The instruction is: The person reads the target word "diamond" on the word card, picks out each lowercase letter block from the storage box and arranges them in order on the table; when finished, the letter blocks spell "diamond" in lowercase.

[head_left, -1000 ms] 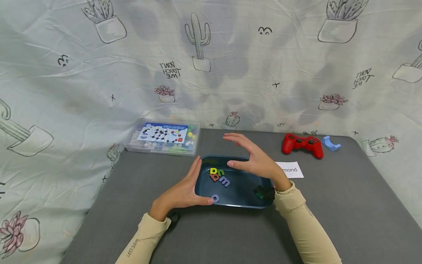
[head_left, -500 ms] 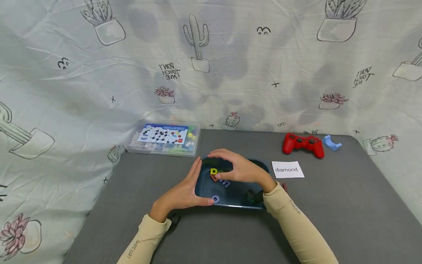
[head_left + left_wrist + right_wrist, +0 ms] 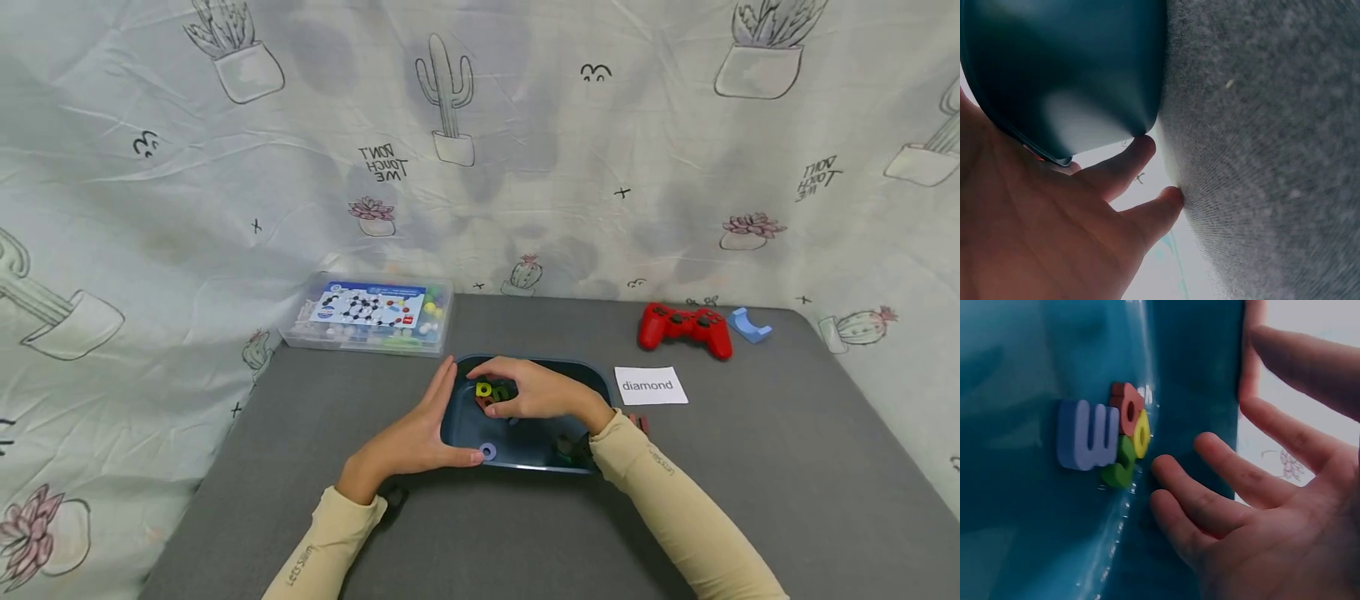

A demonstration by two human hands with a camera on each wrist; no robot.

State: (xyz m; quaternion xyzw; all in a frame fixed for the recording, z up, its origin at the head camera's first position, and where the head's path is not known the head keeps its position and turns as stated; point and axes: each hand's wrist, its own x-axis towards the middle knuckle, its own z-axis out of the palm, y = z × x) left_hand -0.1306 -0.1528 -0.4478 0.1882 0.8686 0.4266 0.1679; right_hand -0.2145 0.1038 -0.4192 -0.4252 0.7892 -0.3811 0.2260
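Note:
A dark teal tray [image 3: 525, 463] lies on the grey table, with foam-like letters inside. My left hand [image 3: 411, 437] steadies its left end, thumb at the front rim and straight fingers along the side. In the left wrist view, one fingertip touches the tray's wall. My right hand [image 3: 542, 392] reaches over the tray with its fingers spread above the letters. The right wrist view shows a purple m [image 3: 1088, 435], a red letter [image 3: 1127, 407], a yellow letter [image 3: 1141, 435] and a green n [image 3: 1121, 465] clustered just beyond the fingertips. A purple ring-shaped o [image 3: 488, 451] lies near my left thumb.
A white card reading "diamond" [image 3: 651, 386] lies right of the tray. Behind it are a red game controller [image 3: 685, 329] and a blue curved piece [image 3: 748, 325]. A clear plastic box [image 3: 367, 315] stands back left. A reddish piece [image 3: 639, 422] shows beside the right sleeve.
My right hand has come down and left into the tray over the letter cluster, mostly covering the purple m and uncovering the card. The left hand has stayed at the tray's end.

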